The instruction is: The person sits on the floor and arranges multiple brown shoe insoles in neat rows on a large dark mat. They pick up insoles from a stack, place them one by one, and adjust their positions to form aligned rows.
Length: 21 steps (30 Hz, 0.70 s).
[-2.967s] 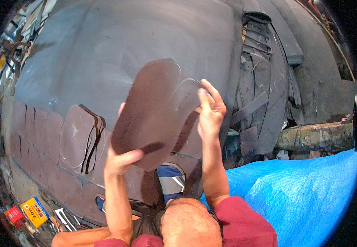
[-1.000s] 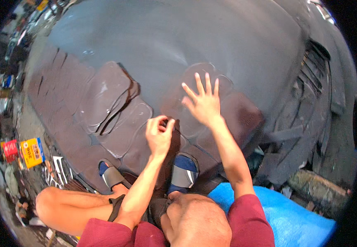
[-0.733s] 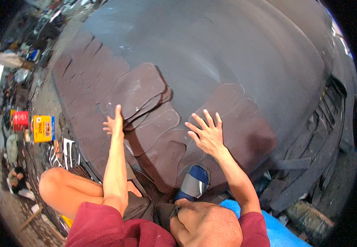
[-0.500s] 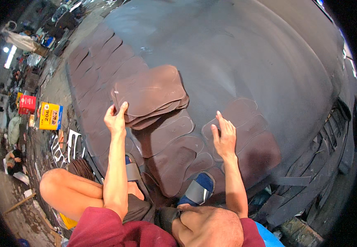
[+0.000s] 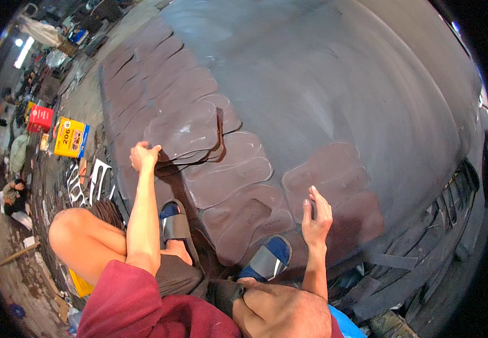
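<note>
At nine o'clock the left hand (image 5: 144, 156) is at the near-left edge of a stack of brown sole-shaped pieces (image 5: 185, 127), its fingers curled in and thumb against that edge; whether they grip it or merely touch it I cannot tell. The stack itself sits at ten o'clock, its layers slightly out of line, over rows of similar flat pieces (image 5: 179, 84) that run toward eleven. The step in hand looks like handling or placing that stack with the left hand alone. Any further shift of it would call for a pinch across all layers, with the right side supported so they do not slide apart. The right hand (image 5: 317, 218), at four o'clock, has its fingers loosely parted and holds nothing; it hangs near more brown pieces (image 5: 359, 217) on the dark sheet (image 5: 340, 96), free to lend that support.
</note>
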Each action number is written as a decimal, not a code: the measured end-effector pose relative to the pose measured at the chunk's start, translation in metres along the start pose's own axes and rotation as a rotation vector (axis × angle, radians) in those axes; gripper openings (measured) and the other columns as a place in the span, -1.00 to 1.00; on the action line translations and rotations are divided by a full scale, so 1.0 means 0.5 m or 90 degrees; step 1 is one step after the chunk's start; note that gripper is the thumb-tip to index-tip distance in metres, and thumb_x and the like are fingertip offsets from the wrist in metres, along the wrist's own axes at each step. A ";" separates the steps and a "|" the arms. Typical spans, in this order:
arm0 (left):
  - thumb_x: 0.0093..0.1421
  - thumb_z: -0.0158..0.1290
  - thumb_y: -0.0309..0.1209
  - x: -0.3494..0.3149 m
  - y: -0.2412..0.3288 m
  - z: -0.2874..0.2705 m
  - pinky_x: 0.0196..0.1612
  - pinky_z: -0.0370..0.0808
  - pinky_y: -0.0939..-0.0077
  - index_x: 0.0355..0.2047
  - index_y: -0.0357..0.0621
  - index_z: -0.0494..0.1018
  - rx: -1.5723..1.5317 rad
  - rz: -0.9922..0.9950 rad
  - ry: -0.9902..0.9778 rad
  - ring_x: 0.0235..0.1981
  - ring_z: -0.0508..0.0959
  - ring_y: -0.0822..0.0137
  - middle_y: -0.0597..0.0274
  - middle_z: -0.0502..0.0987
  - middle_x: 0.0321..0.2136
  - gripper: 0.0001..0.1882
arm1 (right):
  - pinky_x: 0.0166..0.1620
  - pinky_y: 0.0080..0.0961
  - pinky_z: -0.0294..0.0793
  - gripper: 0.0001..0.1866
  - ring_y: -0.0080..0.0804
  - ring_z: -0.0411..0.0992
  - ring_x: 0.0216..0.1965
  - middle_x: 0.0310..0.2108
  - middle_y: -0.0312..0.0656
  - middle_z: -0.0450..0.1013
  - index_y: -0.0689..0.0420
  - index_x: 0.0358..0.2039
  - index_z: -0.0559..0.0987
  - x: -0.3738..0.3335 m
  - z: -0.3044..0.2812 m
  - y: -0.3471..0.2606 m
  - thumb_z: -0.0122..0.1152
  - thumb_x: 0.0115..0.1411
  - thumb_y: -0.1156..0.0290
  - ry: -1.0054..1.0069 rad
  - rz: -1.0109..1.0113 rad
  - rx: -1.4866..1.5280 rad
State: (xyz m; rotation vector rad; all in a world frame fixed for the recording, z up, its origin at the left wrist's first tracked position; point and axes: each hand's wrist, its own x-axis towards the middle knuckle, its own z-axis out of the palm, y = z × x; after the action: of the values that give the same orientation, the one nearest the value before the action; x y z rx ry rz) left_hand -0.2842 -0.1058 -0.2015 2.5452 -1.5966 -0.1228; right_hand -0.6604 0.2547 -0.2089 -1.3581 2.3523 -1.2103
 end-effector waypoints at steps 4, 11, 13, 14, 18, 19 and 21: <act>0.05 0.03 -0.66 -0.154 0.140 -0.034 -0.12 0.52 0.16 -0.10 -0.03 0.55 -0.211 0.604 0.285 -0.17 0.56 0.05 0.13 0.58 -0.25 -0.60 | 0.19 -0.22 0.39 -0.47 -0.14 0.47 0.16 0.12 -0.11 0.54 0.15 0.19 0.53 0.030 -0.012 -0.022 0.33 0.17 0.51 0.018 -0.083 -0.080; 0.09 0.32 -0.65 -0.467 0.264 -0.090 -0.15 0.62 0.53 -0.11 -0.15 0.64 -0.805 0.360 -0.396 -0.32 0.64 0.45 0.27 0.66 -0.29 -0.67 | 0.38 -0.16 0.24 -0.21 -0.08 0.24 0.39 0.41 -0.12 0.22 -0.16 0.31 0.45 0.246 -0.034 -0.152 0.44 0.01 0.48 -0.140 -0.330 -0.071; 0.15 0.30 -0.63 -0.419 0.233 -0.105 -0.14 0.60 0.63 -0.03 -0.21 0.61 -0.940 0.249 -0.572 -0.26 0.62 0.52 0.34 0.62 -0.27 -0.65 | 0.39 -0.17 0.23 -0.19 -0.06 0.20 0.41 0.46 -0.13 0.15 -0.25 0.30 0.46 0.256 0.024 -0.168 0.45 -0.01 0.47 -0.226 -0.333 0.052; 0.17 0.27 -0.62 -0.391 0.225 -0.105 -0.13 0.59 0.64 0.01 -0.19 0.58 -0.989 0.182 -0.662 -0.26 0.61 0.52 0.35 0.62 -0.28 -0.63 | 0.35 -0.17 0.27 -0.22 -0.07 0.24 0.38 0.45 -0.14 0.16 -0.30 0.29 0.48 0.257 0.062 -0.172 0.43 0.01 0.46 -0.195 -0.373 0.080; 0.18 0.20 -0.59 -0.337 0.218 -0.131 -0.14 0.50 0.65 0.11 -0.20 0.46 -1.002 -0.002 -0.751 -0.26 0.58 0.46 0.34 0.59 -0.31 -0.54 | 0.16 -0.20 0.33 -0.50 -0.28 0.36 0.08 0.22 -0.36 0.41 -0.31 0.01 0.63 0.266 0.148 -0.209 0.28 0.01 0.40 0.148 -0.552 -0.041; 0.17 0.20 -0.59 -0.326 0.222 -0.132 -0.15 0.50 0.64 0.10 -0.21 0.46 -0.988 -0.033 -0.678 -0.27 0.57 0.43 0.33 0.59 -0.32 -0.54 | 0.19 -0.16 0.29 -0.59 -0.28 0.35 0.07 0.14 -0.40 0.45 -0.24 -0.12 0.63 0.276 0.143 -0.204 0.28 -0.03 0.43 0.128 -0.557 -0.075; 0.15 0.20 -0.62 -0.259 0.201 -0.113 -0.15 0.50 0.58 0.11 -0.20 0.46 -1.063 -0.131 -0.484 -0.24 0.57 0.40 0.30 0.58 -0.30 -0.52 | 0.24 -0.09 0.21 -0.75 -0.28 0.34 0.07 -0.02 -0.48 0.54 -0.12 -0.36 0.64 0.295 0.105 -0.178 0.28 -0.11 0.49 0.083 -0.561 -0.149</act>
State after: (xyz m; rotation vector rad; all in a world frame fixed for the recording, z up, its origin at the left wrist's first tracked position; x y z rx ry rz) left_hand -0.4219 -0.0286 -0.1303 1.2111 -0.5799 -1.6898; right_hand -0.6606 0.0866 -0.1446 -2.6259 2.0356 -1.2233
